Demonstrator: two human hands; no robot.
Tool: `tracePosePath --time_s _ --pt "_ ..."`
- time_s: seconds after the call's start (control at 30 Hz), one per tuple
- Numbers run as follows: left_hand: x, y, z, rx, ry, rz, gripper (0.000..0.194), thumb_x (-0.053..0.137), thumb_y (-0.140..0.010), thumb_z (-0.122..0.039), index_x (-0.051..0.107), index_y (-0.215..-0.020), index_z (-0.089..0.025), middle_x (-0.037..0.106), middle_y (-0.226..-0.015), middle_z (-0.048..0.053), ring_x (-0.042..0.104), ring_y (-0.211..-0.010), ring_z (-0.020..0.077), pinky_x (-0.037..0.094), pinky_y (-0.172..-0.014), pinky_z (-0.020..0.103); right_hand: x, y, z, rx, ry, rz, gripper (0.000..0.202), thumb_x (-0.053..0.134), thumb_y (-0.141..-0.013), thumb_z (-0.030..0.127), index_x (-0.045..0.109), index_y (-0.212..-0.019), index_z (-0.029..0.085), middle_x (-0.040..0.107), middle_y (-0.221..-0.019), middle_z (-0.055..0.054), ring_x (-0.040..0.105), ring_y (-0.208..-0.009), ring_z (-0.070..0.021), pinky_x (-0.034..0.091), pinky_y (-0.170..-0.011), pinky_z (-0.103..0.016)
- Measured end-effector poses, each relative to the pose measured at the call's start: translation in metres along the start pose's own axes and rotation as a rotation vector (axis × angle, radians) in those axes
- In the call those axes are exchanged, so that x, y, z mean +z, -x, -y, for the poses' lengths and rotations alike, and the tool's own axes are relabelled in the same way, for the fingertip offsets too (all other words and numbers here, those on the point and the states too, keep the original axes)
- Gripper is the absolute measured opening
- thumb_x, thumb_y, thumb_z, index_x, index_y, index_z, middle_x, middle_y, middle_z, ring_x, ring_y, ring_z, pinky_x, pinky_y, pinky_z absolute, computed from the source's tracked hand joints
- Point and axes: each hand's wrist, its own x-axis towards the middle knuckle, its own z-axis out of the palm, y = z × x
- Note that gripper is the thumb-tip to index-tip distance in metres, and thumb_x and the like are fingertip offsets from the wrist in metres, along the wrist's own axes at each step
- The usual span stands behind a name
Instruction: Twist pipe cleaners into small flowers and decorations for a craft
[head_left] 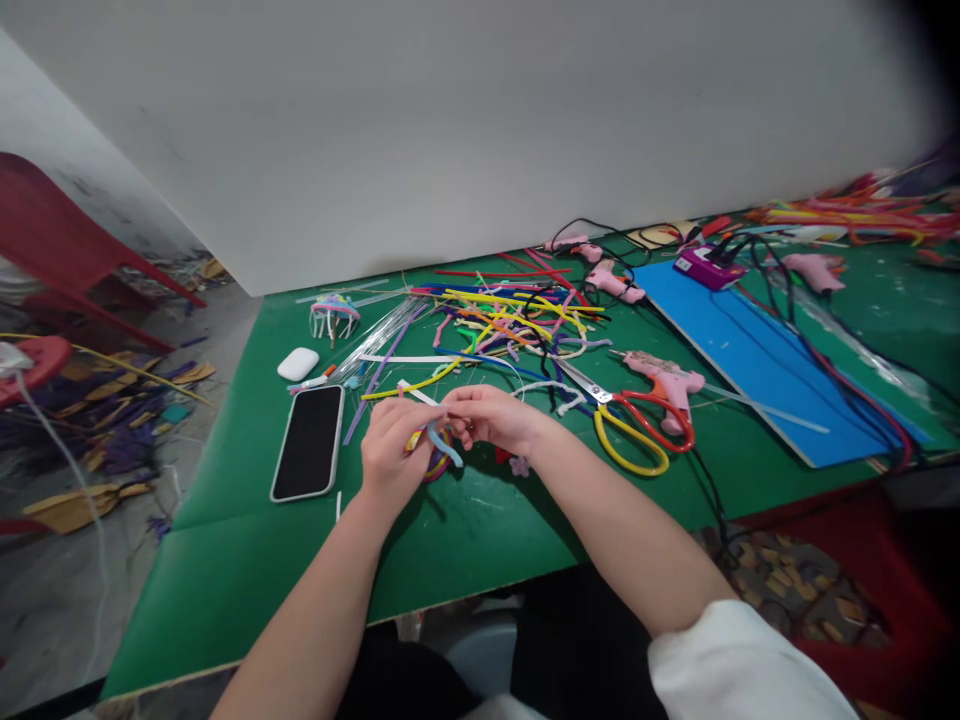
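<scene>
Both hands meet over the middle of the green table (247, 560). My left hand (391, 447) and my right hand (491, 415) pinch a small bundle of bent pipe cleaners (441, 448), with a light blue strand on top and yellow and purple loops under it. The fingers of both hands are closed on the bundle. A tiny pink flower piece (519, 465) lies on the table just under my right wrist.
A black phone (308, 441) and a white earbud case (298, 364) lie left of my hands. A heap of coloured pipe cleaners (517, 315) sits behind them. Scissors (626, 420), pink glue guns (667, 380), a blue board (757, 360) and cables are to the right. A red chair (67, 250) stands at left.
</scene>
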Motion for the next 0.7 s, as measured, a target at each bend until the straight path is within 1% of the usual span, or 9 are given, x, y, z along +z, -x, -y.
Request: tracePosePath --time_s 0.1,0.17,0.27,0.37,0.43,0.5,0.57,0.63,0.7 --pt "0.0007 -0.0004 -0.0015 0.035 0.027 -0.01 0.028 0.057 -0.071 -0.001 0.063 -0.09 -0.02 0.065 -0.075 0.001 0.057 -0.071 0.0132 0.048 -0.07 0.03 -0.001 -0.0009 -0.0028 0.003 -0.027 0.05 0.025 0.067 -0.07 0.035 0.053 -0.071 0.014 0.048 -0.053 0.006 0.047 -0.045 -0.0051 0.039 -0.045 -0.018" --pt "0.0009 0.0001 -0.0017 0.033 0.048 -0.012 0.031 0.055 -0.07 0.001 0.064 -0.091 -0.02 0.064 -0.075 0.001 0.056 -0.071 0.0128 0.048 -0.071 0.03 -0.0017 -0.0012 -0.0045 0.002 -0.047 0.104 0.025 0.065 -0.072 0.036 0.052 -0.069 0.014 0.046 -0.053 0.006 0.047 -0.046 -0.0056 0.039 -0.045 -0.018" --pt "0.0018 0.0022 -0.0015 -0.017 0.088 -0.002 0.035 0.052 -0.071 0.001 0.065 -0.095 -0.021 0.063 -0.077 0.001 0.058 -0.071 0.012 0.05 -0.071 0.029 -0.0026 -0.0014 -0.0056 -0.009 -0.067 0.147 0.025 0.064 -0.073 0.036 0.051 -0.069 0.015 0.044 -0.054 0.006 0.047 -0.048 -0.0062 0.038 -0.045 -0.018" --pt "0.004 0.0049 -0.0024 -0.106 0.137 -0.006 0.034 0.056 -0.072 -0.001 0.065 -0.098 -0.022 0.066 -0.085 0.002 0.062 -0.077 0.0127 0.05 -0.074 0.027 -0.0033 -0.0017 -0.0044 -0.04 -0.06 0.117 0.026 0.063 -0.074 0.037 0.051 -0.07 0.015 0.044 -0.055 0.006 0.046 -0.047 -0.0058 0.039 -0.044 -0.018" --pt "0.0053 0.0063 -0.0031 -0.256 0.223 -0.021 0.032 0.06 -0.073 -0.006 0.065 -0.099 -0.023 0.068 -0.089 0.002 0.063 -0.083 0.014 0.05 -0.08 0.028 -0.0034 -0.0018 -0.0028 -0.066 -0.048 0.093 0.027 0.062 -0.075 0.038 0.049 -0.068 0.015 0.044 -0.054 0.006 0.045 -0.046 -0.0056 0.039 -0.043 -0.018" --pt "0.0054 0.0064 -0.003 -0.482 0.39 -0.04 0.029 0.063 -0.073 -0.011 0.065 -0.099 -0.022 0.069 -0.089 0.002 0.064 -0.084 0.0149 0.05 -0.083 0.03 -0.0031 -0.0017 -0.0012 -0.083 -0.046 0.084 0.029 0.062 -0.074 0.038 0.047 -0.066 0.015 0.044 -0.053 0.006 0.044 -0.045 -0.0055 0.039 -0.043 -0.018" --pt "0.004 0.0049 -0.0016 -0.697 0.605 -0.068 0.029 0.068 -0.07 -0.016 0.065 -0.098 -0.021 0.069 -0.086 0.003 0.065 -0.08 0.0148 0.052 -0.08 0.03 -0.0025 -0.0012 0.0 -0.083 -0.051 0.081 0.029 0.063 -0.074 0.038 0.046 -0.066 0.016 0.043 -0.052 0.006 0.043 -0.045 -0.0054 0.039 -0.042 -0.017" --pt "0.0014 0.0021 0.0005 -0.838 0.823 -0.088 0.03 0.072 -0.065 -0.018 0.066 -0.094 -0.021 0.069 -0.082 0.002 0.065 -0.074 0.0132 0.053 -0.072 0.026 -0.002 -0.0004 0.0008 -0.072 -0.054 0.081 0.03 0.062 -0.074 0.039 0.045 -0.066 0.016 0.043 -0.052 0.006 0.043 -0.044 -0.0053 0.04 -0.041 -0.017" --pt "-0.0015 -0.001 0.0025 -0.917 1.01 -0.087 0.03 0.074 -0.063 -0.02 0.067 -0.092 -0.022 0.068 -0.077 0.001 0.064 -0.069 0.0111 0.053 -0.066 0.022 -0.0019 0.0003 0.0012 -0.064 -0.055 0.086 0.029 0.062 -0.075 0.039 0.045 -0.067 0.016 0.043 -0.052 0.006 0.043 -0.044 -0.0053 0.04 -0.041 -0.017"
